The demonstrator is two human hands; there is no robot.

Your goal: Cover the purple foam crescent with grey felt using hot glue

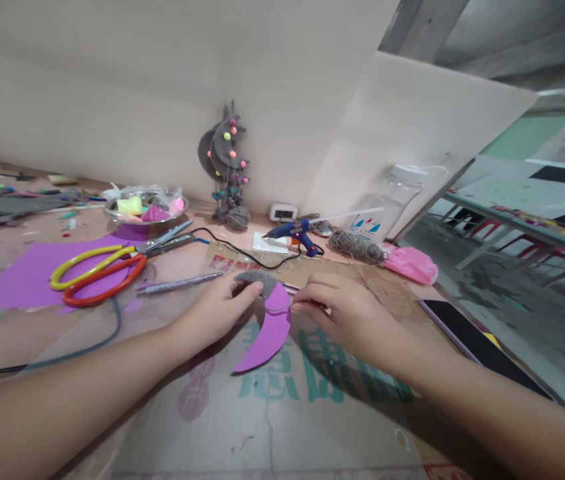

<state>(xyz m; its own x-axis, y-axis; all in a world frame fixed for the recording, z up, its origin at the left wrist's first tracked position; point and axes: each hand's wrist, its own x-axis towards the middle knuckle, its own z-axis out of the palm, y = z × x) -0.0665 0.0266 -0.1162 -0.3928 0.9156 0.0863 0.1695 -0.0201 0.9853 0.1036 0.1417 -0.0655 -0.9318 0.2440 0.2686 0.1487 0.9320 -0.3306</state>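
Observation:
A purple foam crescent point(270, 332) lies on a flat cardboard sheet point(312, 400), with a grey crescent piece point(261, 280) at its upper end. My left hand point(215, 308) pinches the grey piece where it meets the purple one. My right hand point(342, 308) presses its fingertips against the right edge of the purple crescent, fingers curled together.
Yellow and orange scissors point(105, 268) lie on a purple foam sheet point(22, 277). A pen point(177, 285), a blue glue gun point(295, 233), a metal bowl of bits point(145, 210), grey yarn point(357, 245), a pink bag point(411, 263), a phone point(482, 347) and a hanging moon ornament point(226, 163) surround them.

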